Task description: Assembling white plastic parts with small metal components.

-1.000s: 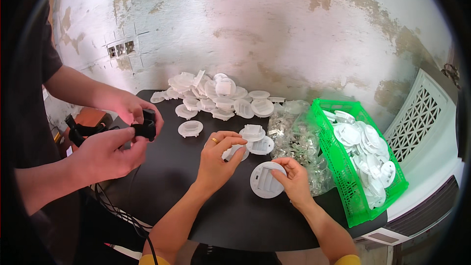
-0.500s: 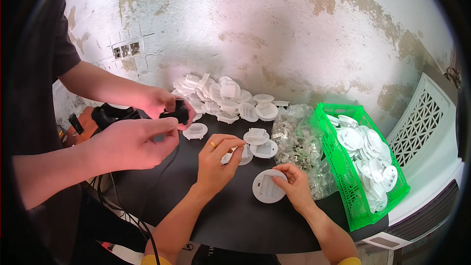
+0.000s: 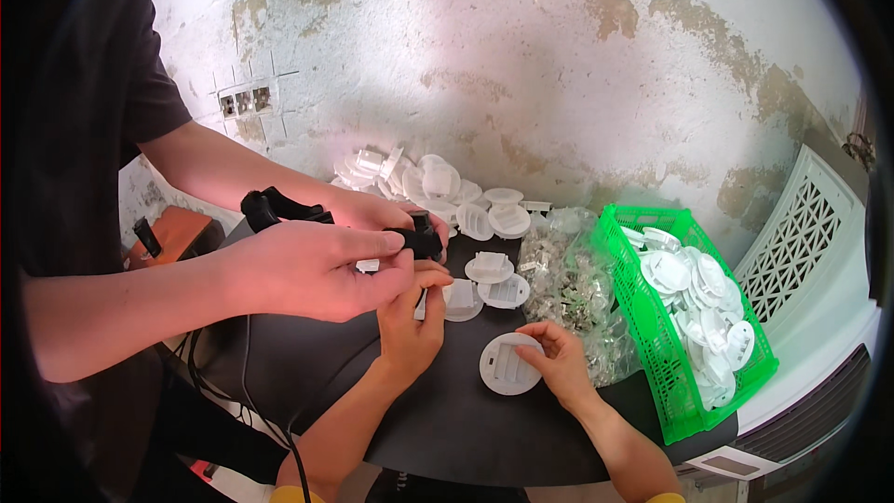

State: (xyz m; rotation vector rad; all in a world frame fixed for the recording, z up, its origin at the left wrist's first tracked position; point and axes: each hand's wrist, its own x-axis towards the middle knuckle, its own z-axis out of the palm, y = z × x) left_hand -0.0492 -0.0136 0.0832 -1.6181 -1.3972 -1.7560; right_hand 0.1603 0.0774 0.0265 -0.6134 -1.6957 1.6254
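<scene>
- The co-worker's hands [image 3: 335, 265], with a black device [image 3: 421, 240], have swung further right since a half-second ago; the white disc [image 3: 510, 363] has hardly shifted.
- Right hand [image 3: 554, 359]: thumb on the disc's face, other fingers behind its edge, clamped on it above the dark tabletop [image 3: 466, 442].
- Left hand [image 3: 410, 331], between 9 and 10 o'clock from that disc: thumb and fingers bent towards each other (a co-worker's hand partly covers the fingertips, so I cannot tell if they meet or hold anything).
- The co-worker's hands and device, near 10 o'clock, block part of the pale heap of discs [image 3: 438, 182] at 11.
- Loose discs [image 3: 489, 267] lie between 11 and 12, just beyond the left hand.
- Clear bags of metal parts [image 3: 563, 293] lie near 1 o'clock, beside a green basket [image 3: 643, 340] between 2 and 3, filled with white discs.
- Pale lettering on dark cloth [image 3: 400, 486], between 7 and 8, is too small to tell.
</scene>
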